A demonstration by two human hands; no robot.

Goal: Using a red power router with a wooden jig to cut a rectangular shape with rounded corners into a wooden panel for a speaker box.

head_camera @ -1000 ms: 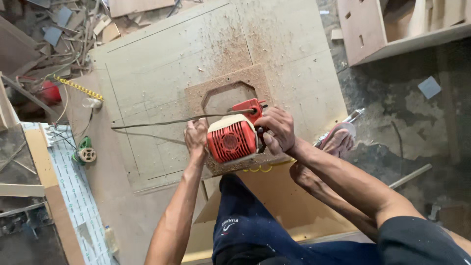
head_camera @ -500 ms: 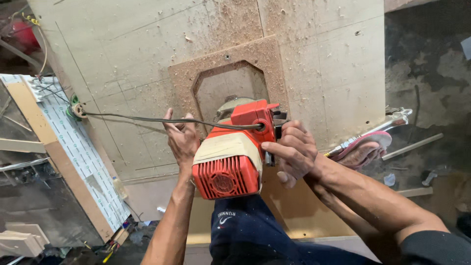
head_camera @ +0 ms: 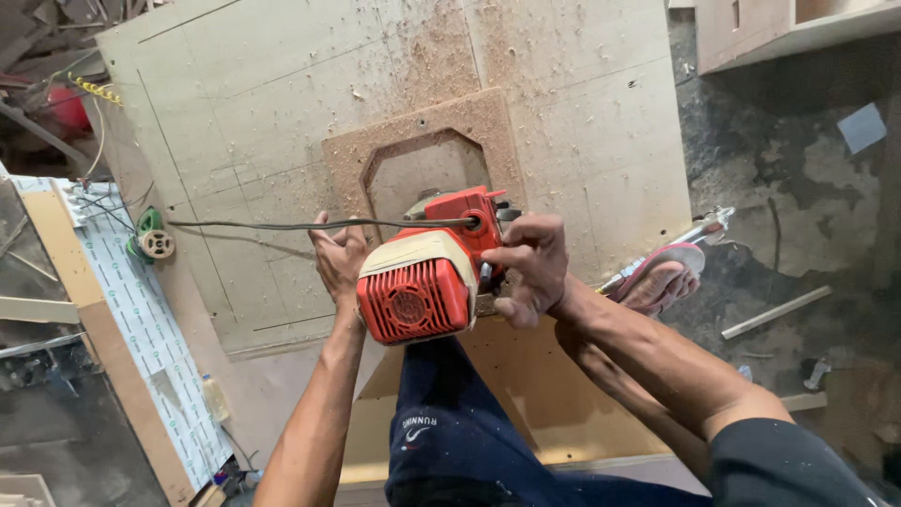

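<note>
I hold a red and cream power router (head_camera: 422,277) with both hands over a brown template (head_camera: 427,131) that has an octagonal cut-out. The template lies on a large pale plywood sheet (head_camera: 282,113) dusted with sawdust. My left hand (head_camera: 340,258) grips the router's left side. My right hand (head_camera: 530,268) grips its right side. The tool's black cord (head_camera: 282,224) runs left across the sheet. My knee in dark blue trousers (head_camera: 450,422) sits under the tool.
A foot in a sandal (head_camera: 662,277) rests at the sheet's right edge. A white patterned board (head_camera: 141,329) lies to the left, with a green cord reel (head_camera: 150,239) beside it. A wooden cabinet (head_camera: 779,28) stands at top right, and a stick (head_camera: 774,312) lies on the dirty floor.
The view has closed in on the router and shifted. Both hands keep hold of the router, which sits at the lower edge of the template's cut-out.
</note>
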